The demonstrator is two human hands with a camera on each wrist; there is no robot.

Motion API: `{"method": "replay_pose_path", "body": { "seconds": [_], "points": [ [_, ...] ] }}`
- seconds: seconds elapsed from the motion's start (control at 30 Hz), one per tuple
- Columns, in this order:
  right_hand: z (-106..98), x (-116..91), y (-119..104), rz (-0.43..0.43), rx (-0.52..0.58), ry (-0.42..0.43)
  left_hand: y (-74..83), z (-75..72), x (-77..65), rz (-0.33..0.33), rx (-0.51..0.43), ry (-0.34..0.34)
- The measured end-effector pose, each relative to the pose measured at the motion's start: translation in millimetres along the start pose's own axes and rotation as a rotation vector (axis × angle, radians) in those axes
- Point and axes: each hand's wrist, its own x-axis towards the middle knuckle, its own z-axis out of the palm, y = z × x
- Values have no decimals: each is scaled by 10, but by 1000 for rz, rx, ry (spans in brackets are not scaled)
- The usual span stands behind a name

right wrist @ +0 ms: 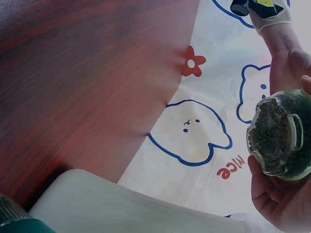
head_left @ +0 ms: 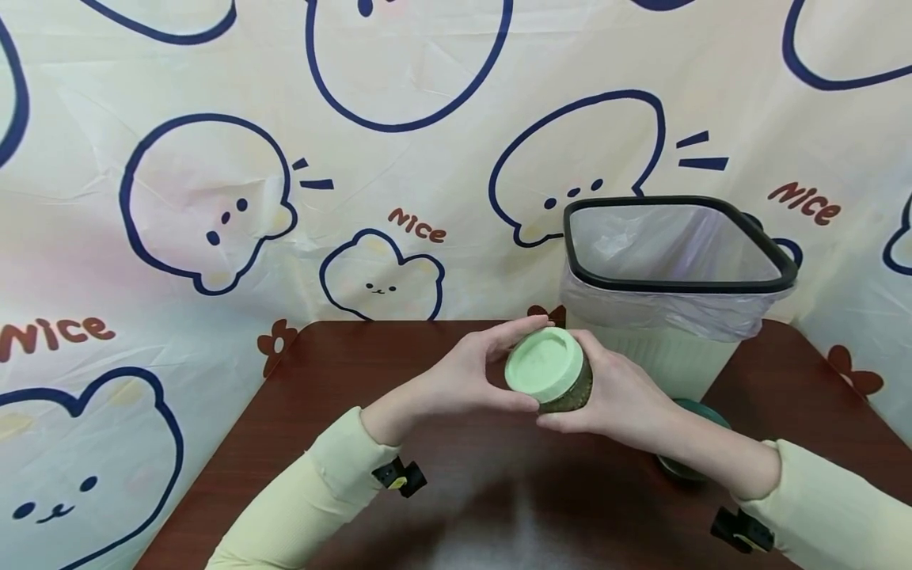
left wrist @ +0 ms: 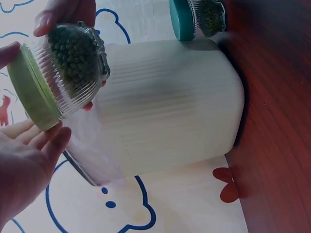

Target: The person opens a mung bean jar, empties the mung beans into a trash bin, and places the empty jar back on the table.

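Observation:
Both hands hold a clear jar (head_left: 570,392) raised over the table. It has a light green lid (head_left: 545,364) and dark green beans (left wrist: 73,58) inside. My left hand (head_left: 473,372) grips the lid at its side, thumb below and fingers above. From the other side my right hand (head_left: 620,388) holds the glass body between thumb and fingers. The lid leans toward the head camera, and the right wrist view shows the jar's base (right wrist: 277,136). A second jar with a teal lid (left wrist: 181,19) stands on the table, partly hidden behind the right forearm in the head view.
A pale bin (head_left: 659,348) with a black rim (head_left: 684,285) and a clear plastic liner (head_left: 741,313) stands at the back right, close behind the hands. The dark red-brown table (head_left: 342,372) meets a patterned cloth (head_left: 285,206) at the back and sides.

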Motion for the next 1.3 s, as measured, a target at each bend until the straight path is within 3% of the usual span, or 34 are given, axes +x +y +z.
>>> {"method": "replay_pose_path", "body": {
  "seconds": [0.1,0.27,0.37,0.47,0.67,1.0,1.3],
  "points": [
    [-1,-5,7,8,-3,6,15,60,-7,-59,26,90],
    [-5,-2,9,15,-13,15,63,168,-2,-106,231,244],
    [-4,-3,2,8,-19,17,102,203,14,-115,340,289],
    [-1,-3,-8,4,-18,13,140,215,21,-146,380,310],
    [-2,5,-18,7,-4,4,200,182,24,-193,361,353],
    [-23,-17,26,26,-13,10,226,21,-27,-181,276,404],
    [-36,-76,37,35,2,22,15,-108,-269,-268,236,408]
  ]
}}
